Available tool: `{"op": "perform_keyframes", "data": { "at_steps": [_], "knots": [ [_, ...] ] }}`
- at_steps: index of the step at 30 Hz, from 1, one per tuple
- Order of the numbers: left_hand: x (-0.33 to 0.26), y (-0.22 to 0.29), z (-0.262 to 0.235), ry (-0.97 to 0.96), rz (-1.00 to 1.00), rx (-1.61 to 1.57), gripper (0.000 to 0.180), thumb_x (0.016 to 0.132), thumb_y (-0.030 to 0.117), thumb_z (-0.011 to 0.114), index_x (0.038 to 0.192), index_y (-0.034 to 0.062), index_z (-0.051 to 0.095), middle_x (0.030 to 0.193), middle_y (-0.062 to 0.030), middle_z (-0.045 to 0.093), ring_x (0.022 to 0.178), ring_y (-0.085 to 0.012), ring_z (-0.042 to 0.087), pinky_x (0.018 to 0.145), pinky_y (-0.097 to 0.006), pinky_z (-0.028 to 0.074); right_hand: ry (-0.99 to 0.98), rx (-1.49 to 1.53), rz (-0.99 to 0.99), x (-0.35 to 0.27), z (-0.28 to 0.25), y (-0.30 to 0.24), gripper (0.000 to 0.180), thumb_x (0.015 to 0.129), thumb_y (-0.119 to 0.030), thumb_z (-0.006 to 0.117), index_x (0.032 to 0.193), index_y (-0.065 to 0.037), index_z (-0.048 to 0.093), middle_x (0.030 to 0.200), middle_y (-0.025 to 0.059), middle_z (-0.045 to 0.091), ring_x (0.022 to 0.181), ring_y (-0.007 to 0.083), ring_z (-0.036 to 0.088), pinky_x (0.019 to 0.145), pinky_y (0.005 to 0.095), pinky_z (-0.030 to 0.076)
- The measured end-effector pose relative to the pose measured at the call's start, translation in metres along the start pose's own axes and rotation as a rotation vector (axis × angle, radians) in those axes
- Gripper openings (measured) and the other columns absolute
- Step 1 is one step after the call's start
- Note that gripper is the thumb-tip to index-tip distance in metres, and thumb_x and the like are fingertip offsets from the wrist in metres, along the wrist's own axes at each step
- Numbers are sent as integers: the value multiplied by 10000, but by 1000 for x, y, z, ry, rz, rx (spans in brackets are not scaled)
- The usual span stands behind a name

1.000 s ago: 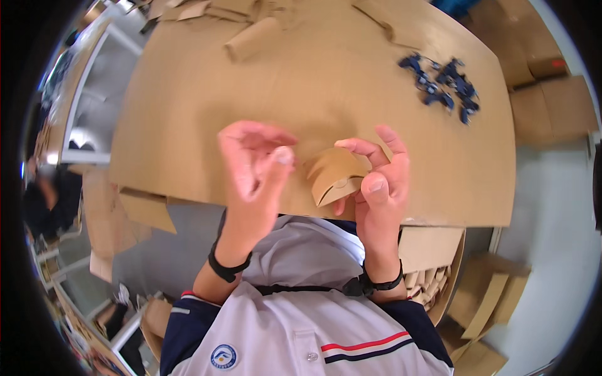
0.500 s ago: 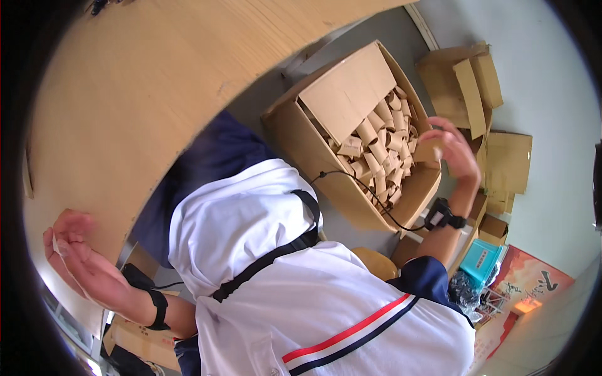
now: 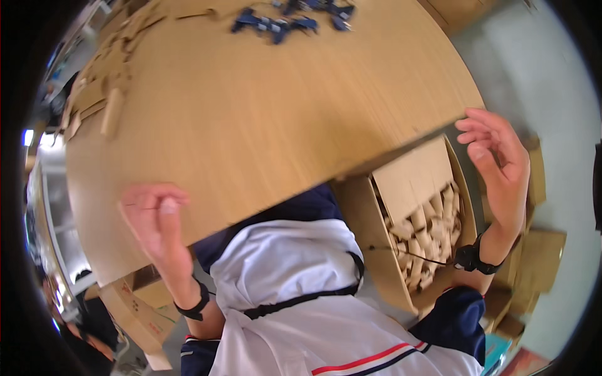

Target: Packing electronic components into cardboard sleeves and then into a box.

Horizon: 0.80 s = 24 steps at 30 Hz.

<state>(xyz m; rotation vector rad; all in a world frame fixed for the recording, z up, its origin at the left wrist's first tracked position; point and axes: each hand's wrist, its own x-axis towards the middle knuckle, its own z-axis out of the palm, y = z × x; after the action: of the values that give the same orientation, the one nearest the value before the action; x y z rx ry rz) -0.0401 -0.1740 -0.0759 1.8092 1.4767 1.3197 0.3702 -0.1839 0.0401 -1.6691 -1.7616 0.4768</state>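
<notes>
My left hand (image 3: pixel 153 216) hovers over the near left part of the wooden table (image 3: pixel 251 119). Its fingers are loosely bent and somewhat blurred, with nothing visible in them. At the table's right edge, my right hand (image 3: pixel 501 153) is raised with thumb and fingers apart, also holding nothing. Below and beside it stands a cardboard box (image 3: pixel 354 219), one flap folded over its opening. Inside the box lie many short brown cardboard tubes (image 3: pixel 426 241). Several small dark blue bundles (image 3: pixel 276 26), too blurred to make out, lie at the table's far side.
Flat brown cardboard pieces (image 3: pixel 91 97) and a single cardboard tube (image 3: pixel 112 113) lie at the table's left. Another carton (image 3: pixel 135 310) stands below the left edge. Open cartons (image 3: pixel 539 266) line the wall on the right. A black cable (image 3: pixel 420 255) runs from my right wrist strap.
My view has swung so that more of the table shows, with the blue bundles and cardboard pieces. Both hands have come up and forward, the left from beyond the table's left edge to over its top.
</notes>
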Motion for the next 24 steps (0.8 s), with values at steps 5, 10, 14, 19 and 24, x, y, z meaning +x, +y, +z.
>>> {"op": "perform_keyframes", "data": {
  "at_steps": [5,10,14,19,24],
  "knots": [
    [-3,16,-1,151,-121,-333,280,925,40,492,1177,17,372,854,-136,596,773,-165,545,753,-286,440,-305,-184,-307,103,63,-57,353,848,-148,657,1180,-36,607,972,95,662,836,204,625,784,291,484],
    [1,16,2,157,-136,-335,304,922,56,506,1187,29,359,854,-127,599,775,-165,547,747,-286,437,-157,-455,-734,201,133,-11,258,849,-142,627,1082,-36,601,1005,97,633,930,304,614,797,411,494],
    [0,17,-1,176,-184,-349,321,915,60,509,1193,27,352,861,-119,602,792,-162,544,746,-284,433,-219,-618,-622,215,152,-20,223,851,-79,568,1066,-34,603,1024,114,637,921,334,610,796,437,492],
    [1,42,-1,50,-67,-327,363,855,1,569,1193,-20,436,1046,-176,612,955,-223,591,858,-326,456,-95,-306,-591,163,119,-82,230,850,-12,485,1048,-23,601,1021,136,641,878,355,612,756,404,502],
    [25,86,2,-28,128,29,594,887,128,597,1389,-66,343,1281,-279,530,1139,-340,559,976,-378,425,-22,266,-571,103,120,-138,151,940,-40,505,1033,4,615,926,92,648,876,146,607,741,255,477]
  ]
}}
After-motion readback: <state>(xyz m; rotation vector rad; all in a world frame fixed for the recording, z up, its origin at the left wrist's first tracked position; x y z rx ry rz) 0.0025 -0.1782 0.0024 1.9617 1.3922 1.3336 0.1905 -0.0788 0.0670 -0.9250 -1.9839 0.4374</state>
